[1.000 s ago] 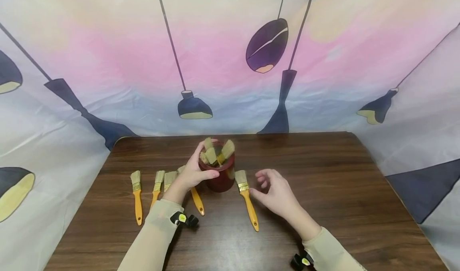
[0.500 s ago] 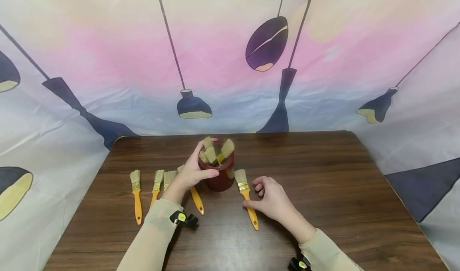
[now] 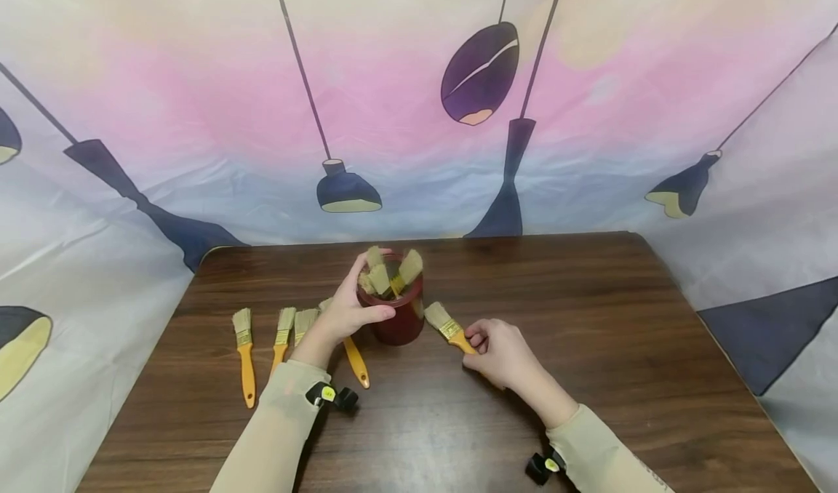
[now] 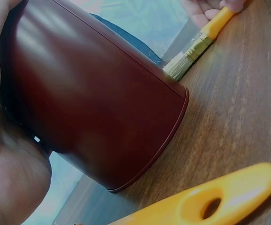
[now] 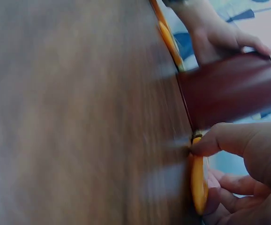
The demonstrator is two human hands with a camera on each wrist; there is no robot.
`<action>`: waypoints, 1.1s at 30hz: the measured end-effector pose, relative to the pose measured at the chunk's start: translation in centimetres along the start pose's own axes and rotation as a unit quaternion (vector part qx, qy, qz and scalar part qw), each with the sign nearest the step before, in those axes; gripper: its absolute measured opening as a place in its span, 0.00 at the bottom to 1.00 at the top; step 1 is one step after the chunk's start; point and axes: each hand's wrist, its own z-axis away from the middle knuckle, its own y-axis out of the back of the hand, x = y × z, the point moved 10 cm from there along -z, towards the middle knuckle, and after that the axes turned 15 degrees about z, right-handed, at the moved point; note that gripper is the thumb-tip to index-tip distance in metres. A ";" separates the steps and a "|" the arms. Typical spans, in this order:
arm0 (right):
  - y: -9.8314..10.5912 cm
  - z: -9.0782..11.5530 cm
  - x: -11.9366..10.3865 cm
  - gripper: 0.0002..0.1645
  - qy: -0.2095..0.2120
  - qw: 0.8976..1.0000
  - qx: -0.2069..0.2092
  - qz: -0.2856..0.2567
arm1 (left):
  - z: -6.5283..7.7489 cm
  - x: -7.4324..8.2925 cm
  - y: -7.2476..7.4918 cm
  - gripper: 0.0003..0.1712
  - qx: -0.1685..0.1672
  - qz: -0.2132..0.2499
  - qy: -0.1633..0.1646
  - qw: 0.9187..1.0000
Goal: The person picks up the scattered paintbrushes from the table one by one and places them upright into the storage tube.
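Note:
A dark red cylindrical cup (image 3: 401, 326) stands upright near the middle of the table, several paintbrushes in it with bristles up. My left hand (image 3: 345, 311) grips the cup by its rim and side, thumb across the front. To the cup's right, my right hand (image 3: 503, 353) pinches the yellow handle of a flat paintbrush (image 3: 449, 327) between thumb and fingers. That brush's bristles point at the cup's lower side, and its handle end is hidden by the hand in the head view. In the right wrist view the brush handle (image 5: 199, 183) lies close along the table.
Left of the cup, several more yellow-handled brushes lie on the brown wooden table (image 3: 589, 318), among them one at the far left (image 3: 245, 358) and one beside the cup (image 3: 356, 362). My left forearm partly covers the others. A printed cloth (image 3: 406, 115) hangs behind the table.
My right hand has moved onto the loose brush and taken hold of its handle. The brush has turned, its handle swinging to the right. My left hand stays on the cup.

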 end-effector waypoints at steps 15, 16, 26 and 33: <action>1.1 -0.8 2.9 0.11 -0.011 1.000 0.000 0.000 | -0.2 -0.1 -0.4 0.63 0.015 -0.011 0.010 1.000; 1.3 -0.8 3.2 0.11 -0.013 1.000 0.000 0.000 | -0.4 -0.2 -0.6 0.63 0.015 -0.015 0.014 1.000; 2.1 -0.9 4.5 0.13 -0.013 0.999 -0.010 -0.031 | -0.3 -0.1 -0.9 0.62 0.023 -0.016 0.032 0.999; 3.4 -0.4 6.2 0.15 -0.049 0.995 -0.019 -0.079 | -1.8 0.3 -2.2 0.60 0.001 -0.012 0.027 1.000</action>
